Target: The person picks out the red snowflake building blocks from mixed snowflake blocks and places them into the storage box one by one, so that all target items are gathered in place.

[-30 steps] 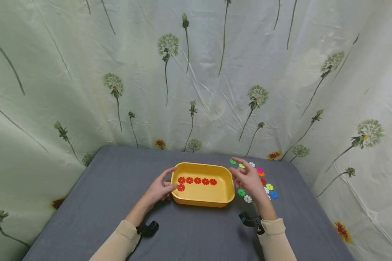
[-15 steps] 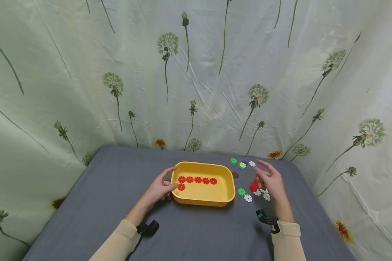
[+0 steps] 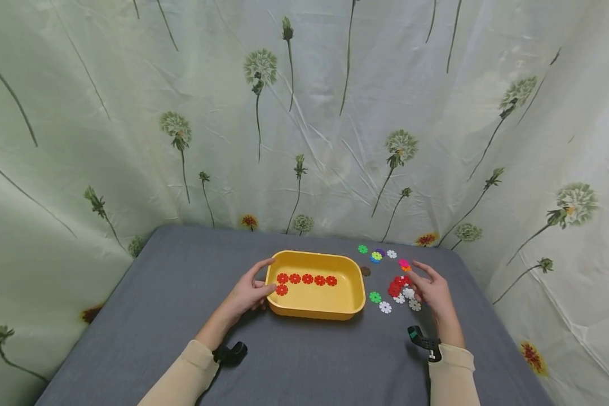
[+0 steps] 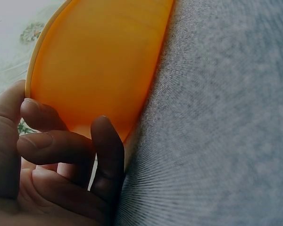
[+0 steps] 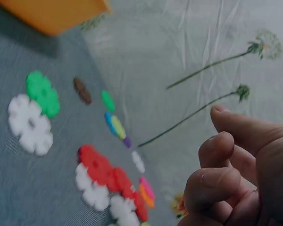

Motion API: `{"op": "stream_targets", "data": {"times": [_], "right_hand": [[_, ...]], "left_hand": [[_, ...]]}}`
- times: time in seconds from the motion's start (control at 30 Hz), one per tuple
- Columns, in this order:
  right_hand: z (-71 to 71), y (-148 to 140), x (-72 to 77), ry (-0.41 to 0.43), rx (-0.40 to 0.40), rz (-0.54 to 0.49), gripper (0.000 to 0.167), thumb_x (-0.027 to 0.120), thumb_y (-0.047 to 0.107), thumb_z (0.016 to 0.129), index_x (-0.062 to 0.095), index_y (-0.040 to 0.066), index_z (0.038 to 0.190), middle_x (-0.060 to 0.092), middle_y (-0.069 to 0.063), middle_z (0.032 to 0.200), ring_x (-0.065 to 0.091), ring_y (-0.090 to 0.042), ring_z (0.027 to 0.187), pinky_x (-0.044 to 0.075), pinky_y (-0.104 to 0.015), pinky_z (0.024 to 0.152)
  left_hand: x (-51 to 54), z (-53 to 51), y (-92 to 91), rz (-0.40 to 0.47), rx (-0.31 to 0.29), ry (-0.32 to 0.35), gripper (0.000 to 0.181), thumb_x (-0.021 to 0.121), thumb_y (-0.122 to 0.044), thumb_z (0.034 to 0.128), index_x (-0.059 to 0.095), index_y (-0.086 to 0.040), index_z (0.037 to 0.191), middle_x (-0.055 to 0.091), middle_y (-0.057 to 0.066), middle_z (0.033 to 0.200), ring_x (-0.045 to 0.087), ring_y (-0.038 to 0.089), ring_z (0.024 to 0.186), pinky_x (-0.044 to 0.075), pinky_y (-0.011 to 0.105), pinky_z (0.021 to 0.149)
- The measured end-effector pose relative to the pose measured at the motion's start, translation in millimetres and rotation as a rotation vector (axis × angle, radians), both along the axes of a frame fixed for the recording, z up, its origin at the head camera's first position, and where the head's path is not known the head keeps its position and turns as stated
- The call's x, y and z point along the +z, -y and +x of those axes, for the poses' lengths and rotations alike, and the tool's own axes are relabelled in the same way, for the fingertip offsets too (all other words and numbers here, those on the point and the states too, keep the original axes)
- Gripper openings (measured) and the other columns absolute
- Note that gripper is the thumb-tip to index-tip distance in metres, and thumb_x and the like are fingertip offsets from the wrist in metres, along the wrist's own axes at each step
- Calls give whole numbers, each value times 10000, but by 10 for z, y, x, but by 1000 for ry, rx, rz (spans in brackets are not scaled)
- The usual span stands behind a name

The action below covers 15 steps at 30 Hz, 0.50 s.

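The yellow tray (image 3: 314, 300) lies on the grey cloth with several red flower-shaped discs (image 3: 307, 279) inside, in a row with one more below its left end. My left hand (image 3: 246, 293) grips the tray's left end, thumb and fingers at the rim; in the left wrist view, fingers (image 4: 56, 148) curl against the orange-looking wall (image 4: 99, 61). At the right, my right hand (image 3: 436, 293) is held over the edge of the loose discs. In the right wrist view, this hand (image 5: 240, 174) has its fingers bent loosely with nothing between them, beside a red disc (image 5: 96, 165).
Right of the tray are loose discs: green (image 3: 375, 297), white (image 3: 385, 307), brown (image 3: 366, 271), red (image 3: 394, 289) and pink (image 3: 404, 263), some overlapping. A patterned curtain (image 3: 325, 129) hangs behind the cloth-covered table (image 3: 198, 254).
My right hand has moved right, from beside the tray's right end to the far side of the loose discs, uncovering several of them. My left hand and the tray have stayed put.
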State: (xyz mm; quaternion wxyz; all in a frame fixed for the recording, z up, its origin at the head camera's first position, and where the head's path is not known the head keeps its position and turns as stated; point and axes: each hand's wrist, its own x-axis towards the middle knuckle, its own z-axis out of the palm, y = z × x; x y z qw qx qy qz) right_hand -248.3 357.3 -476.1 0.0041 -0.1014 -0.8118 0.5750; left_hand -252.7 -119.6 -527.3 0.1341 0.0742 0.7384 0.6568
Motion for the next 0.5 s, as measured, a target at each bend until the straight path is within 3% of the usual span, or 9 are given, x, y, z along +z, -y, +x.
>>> {"op": "stream_targets", "data": {"times": [0.3,0.5], "right_hand": [[-78,-84,-287,102,112,127,629,734,296,1010,507,30,1532,528,72,609,415,-75,473,399,-250,481],[-90,-48,-391,131,127,201,634,791,240,952,559,-17,1484,561,52,608,442,-86,493,386,-246,480]], "left_hand": [[-5,-8,-5,-14,11,-2,723,735,-184,1002,380,-257,1628,611,-20,629,498,140,485,394,256,470],[-14,-8,-8,-13,10,0,728,737,-181,999,380,-260,1628,616,-16,637,482,128,488,434,267,493]]}}
